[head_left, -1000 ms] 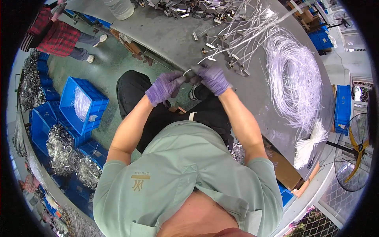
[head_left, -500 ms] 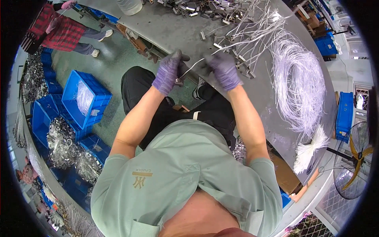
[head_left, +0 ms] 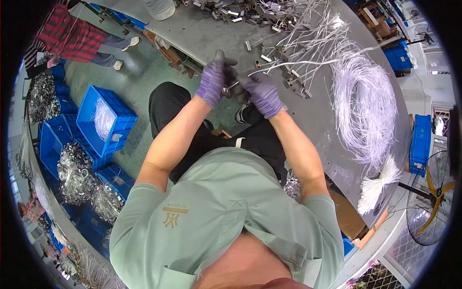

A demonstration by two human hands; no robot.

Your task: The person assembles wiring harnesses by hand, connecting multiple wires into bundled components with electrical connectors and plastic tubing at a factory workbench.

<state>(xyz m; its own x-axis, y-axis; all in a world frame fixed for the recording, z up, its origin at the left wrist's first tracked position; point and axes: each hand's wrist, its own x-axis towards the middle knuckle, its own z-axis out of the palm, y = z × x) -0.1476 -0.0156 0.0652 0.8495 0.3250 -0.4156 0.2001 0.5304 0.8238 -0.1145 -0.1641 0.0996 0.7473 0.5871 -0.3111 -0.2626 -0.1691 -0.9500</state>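
My left hand [head_left: 211,82], in a purple glove with dark grey fingers, is closed around a small shiny metal piece [head_left: 225,90]; its exact kind is hard to make out. My right hand [head_left: 264,95], gloved alike, meets it with bent fingers at the table's near edge. From the right hand's fingers a white cord [head_left: 313,62] runs off to the right, over the loose cords. A short bit of cord shows between the hands. Beyond them on the grey table [head_left: 192,29] lie small metal clips [head_left: 293,74], several with white cords attached.
A large coil of clear cord [head_left: 368,111] and a white bundle [head_left: 380,185] lie on the right of the table. A clear plastic container [head_left: 160,7] stands at the far edge. Blue crates [head_left: 106,120] fill the left floor. A person in a checked garment [head_left: 72,41] stands far left.
My hands have come together, the right one moving left. The cord once stretched between them now trails rightward from my right hand. The other person has lowered an arm.
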